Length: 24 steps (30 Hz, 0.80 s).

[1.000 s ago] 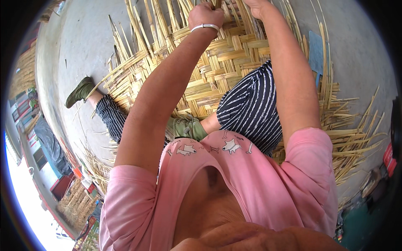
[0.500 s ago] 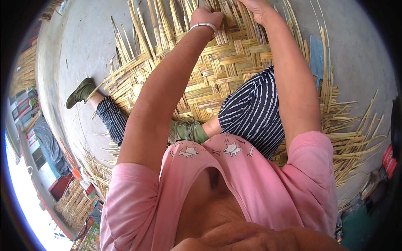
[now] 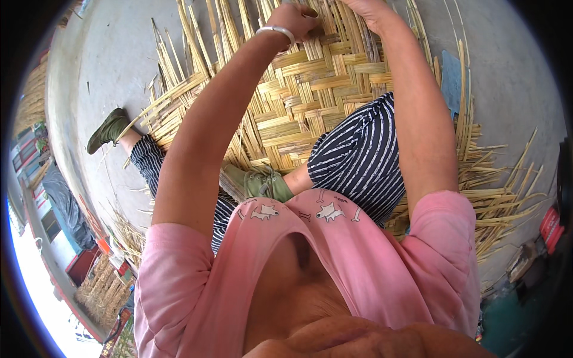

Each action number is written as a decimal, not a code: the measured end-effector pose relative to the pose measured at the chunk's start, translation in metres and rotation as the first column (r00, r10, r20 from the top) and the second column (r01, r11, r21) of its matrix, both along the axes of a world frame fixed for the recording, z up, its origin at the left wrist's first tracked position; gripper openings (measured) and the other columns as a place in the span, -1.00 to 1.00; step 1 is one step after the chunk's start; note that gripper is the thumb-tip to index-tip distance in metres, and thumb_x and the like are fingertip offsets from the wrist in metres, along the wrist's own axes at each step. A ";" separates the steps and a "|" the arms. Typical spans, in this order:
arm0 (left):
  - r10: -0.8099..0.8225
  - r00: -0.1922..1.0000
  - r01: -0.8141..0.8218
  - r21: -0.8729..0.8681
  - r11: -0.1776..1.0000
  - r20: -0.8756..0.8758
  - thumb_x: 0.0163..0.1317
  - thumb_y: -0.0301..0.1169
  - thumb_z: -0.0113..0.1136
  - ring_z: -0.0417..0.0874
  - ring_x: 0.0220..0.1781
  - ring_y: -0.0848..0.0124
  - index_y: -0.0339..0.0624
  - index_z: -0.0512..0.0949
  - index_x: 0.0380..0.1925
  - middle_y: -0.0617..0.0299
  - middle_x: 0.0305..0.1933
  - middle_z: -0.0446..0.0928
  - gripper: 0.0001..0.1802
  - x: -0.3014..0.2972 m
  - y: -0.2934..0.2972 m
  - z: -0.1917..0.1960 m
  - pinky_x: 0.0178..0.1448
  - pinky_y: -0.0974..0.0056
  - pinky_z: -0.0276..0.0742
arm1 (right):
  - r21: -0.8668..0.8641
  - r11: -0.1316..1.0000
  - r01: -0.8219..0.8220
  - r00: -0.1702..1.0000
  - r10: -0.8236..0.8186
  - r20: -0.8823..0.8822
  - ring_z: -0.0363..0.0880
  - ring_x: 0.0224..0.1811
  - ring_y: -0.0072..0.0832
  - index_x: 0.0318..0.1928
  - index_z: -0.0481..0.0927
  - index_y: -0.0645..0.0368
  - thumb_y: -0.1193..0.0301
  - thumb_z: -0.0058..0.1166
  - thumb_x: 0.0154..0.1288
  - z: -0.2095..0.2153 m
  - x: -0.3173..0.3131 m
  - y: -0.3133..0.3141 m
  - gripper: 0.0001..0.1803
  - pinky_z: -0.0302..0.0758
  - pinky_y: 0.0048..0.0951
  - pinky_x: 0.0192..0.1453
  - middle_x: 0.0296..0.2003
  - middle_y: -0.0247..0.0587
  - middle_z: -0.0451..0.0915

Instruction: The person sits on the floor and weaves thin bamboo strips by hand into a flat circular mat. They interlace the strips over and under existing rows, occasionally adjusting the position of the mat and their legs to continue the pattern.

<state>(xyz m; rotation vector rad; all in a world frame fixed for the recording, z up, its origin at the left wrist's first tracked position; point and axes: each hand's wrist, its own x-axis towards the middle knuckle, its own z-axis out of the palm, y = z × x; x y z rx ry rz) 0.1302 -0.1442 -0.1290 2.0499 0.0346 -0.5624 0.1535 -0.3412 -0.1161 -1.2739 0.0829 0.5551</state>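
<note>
A half-woven mat of flat yellow reed strips (image 3: pixel 310 89) lies on the concrete floor under my legs. My left hand (image 3: pixel 295 19), with a silver bangle at the wrist, is closed on reed strips at the mat's far edge. My right hand (image 3: pixel 367 9) presses on the strips just beside it, its fingers partly cut off by the picture's top edge. Loose strip ends (image 3: pixel 179 65) stick out around the woven part.
I sit on the mat in striped trousers (image 3: pixel 358 161) and green shoes, one shoe (image 3: pixel 258 184) tucked close, the other shoe (image 3: pixel 107 128) out on the concrete. A blue flat piece (image 3: pixel 450 80) lies at the right. Bundles of reed (image 3: pixel 104 289) lie at the lower left.
Both hands have shifted slightly lower in the picture along the mat's far edge; the left hand has closed more tightly on the strips.
</note>
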 end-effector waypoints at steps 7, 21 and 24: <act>-0.200 0.603 -0.239 0.415 0.878 0.772 0.34 -0.23 0.25 0.72 0.13 0.05 -0.13 0.68 0.07 0.08 0.06 0.71 -0.63 -0.052 0.010 -0.015 0.24 0.03 0.62 | -0.539 0.841 0.036 0.955 0.130 0.266 0.71 -0.03 -0.31 0.22 0.62 0.24 0.36 0.16 0.34 -0.017 0.005 0.002 -0.54 0.63 -0.23 0.06 -0.07 -0.04 0.75; -0.425 0.713 -0.123 0.696 0.708 0.558 0.45 0.13 0.07 0.19 0.60 0.17 0.18 0.48 0.39 0.19 0.54 0.29 -0.40 -0.103 0.021 -0.033 0.54 -0.31 0.03 | -0.760 0.650 -0.006 0.942 0.259 0.215 0.66 0.17 -0.06 0.32 0.55 0.15 0.32 0.15 0.33 -0.017 -0.003 0.009 -0.45 0.54 -0.12 0.26 0.08 0.18 0.69; -0.438 0.712 -0.102 0.698 0.709 0.548 0.46 0.10 0.06 0.20 0.58 0.21 0.16 0.48 0.39 0.23 0.52 0.31 -0.40 -0.102 0.020 -0.033 0.52 -0.31 0.04 | -0.784 0.620 -0.020 0.927 0.305 0.217 0.66 0.17 -0.04 0.32 0.54 0.15 0.35 0.10 0.31 -0.005 -0.008 0.008 -0.44 0.54 -0.11 0.25 0.08 0.20 0.69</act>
